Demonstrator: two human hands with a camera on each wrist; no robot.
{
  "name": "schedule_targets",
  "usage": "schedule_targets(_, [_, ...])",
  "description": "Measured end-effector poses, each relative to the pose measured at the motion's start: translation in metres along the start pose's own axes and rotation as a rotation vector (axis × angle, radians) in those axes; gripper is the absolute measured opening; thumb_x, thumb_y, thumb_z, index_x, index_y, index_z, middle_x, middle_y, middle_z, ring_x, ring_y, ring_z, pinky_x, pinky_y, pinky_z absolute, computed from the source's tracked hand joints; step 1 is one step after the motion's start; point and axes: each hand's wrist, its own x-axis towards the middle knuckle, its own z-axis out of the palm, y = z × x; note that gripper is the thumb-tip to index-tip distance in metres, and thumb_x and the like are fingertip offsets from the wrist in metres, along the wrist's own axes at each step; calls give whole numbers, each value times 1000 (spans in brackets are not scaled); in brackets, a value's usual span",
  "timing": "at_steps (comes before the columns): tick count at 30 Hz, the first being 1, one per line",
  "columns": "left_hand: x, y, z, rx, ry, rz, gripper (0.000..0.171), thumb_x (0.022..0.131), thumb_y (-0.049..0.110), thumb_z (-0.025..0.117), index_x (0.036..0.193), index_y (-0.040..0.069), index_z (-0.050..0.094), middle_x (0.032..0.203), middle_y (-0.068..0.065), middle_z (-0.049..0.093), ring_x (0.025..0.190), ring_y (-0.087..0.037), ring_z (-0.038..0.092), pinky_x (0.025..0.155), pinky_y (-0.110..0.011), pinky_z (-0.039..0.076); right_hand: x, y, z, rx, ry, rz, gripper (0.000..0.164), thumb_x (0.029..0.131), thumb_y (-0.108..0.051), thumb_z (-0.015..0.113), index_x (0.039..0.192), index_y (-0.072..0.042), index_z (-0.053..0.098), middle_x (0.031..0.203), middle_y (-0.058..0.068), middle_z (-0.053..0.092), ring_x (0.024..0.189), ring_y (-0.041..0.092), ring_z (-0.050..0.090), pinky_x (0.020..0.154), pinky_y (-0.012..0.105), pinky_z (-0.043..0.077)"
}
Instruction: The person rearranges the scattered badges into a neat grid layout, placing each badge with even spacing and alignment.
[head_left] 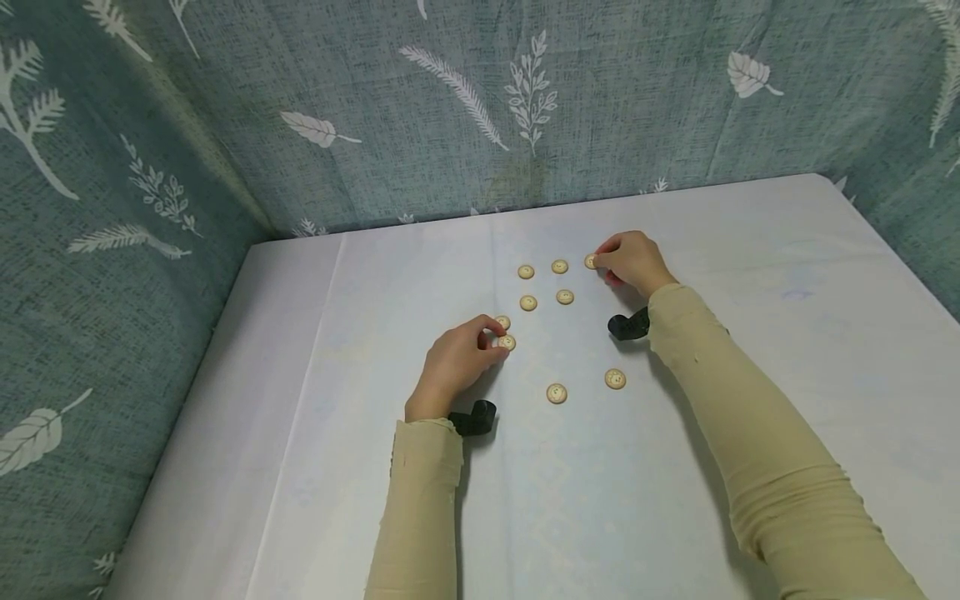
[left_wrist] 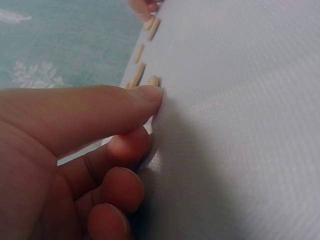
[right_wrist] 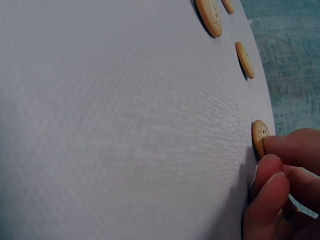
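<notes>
I log the right hand [head_left: 636,262] pinching the disc [head_left: 589,262] ending the far row [head_left: 559,267] rightward, the left hand [head_left: 457,360] pinching a second disc [head_left: 507,342] just nearside of its neighbour [head_left: 503,322].

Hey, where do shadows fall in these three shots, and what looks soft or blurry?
Head: soft shadows along the inner sides of the left sleeve and right sleeve; leaf prints look fairly crisp. Left wrist: the left hand shadows the white cloth; the far tan discs and curtain look soft. Right wrist: shadow beside the right hand; curtain blurry.
</notes>
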Motion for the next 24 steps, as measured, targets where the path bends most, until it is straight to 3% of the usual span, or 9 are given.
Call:
schedule_targets(10, [-1,1,-1,6,-4,10,23,81,32,65,101,23,58,75,2,52,65,-14,47,58,-29,36,-1,-3,0,-6,-4,37,22,84,-20,60,99,-5,59,80,9,57,57,11,54,50,23,42])
schedule_targets(24, [0,1,0,1,-9,-7,22,81,33,64,100,24,58,76,2,52,66,-15,47,59,-29,36,-1,-3,0,-27,-5,56,21,84,-20,60,98,-4,59,71,7,60,55,12,56,52,25,42])
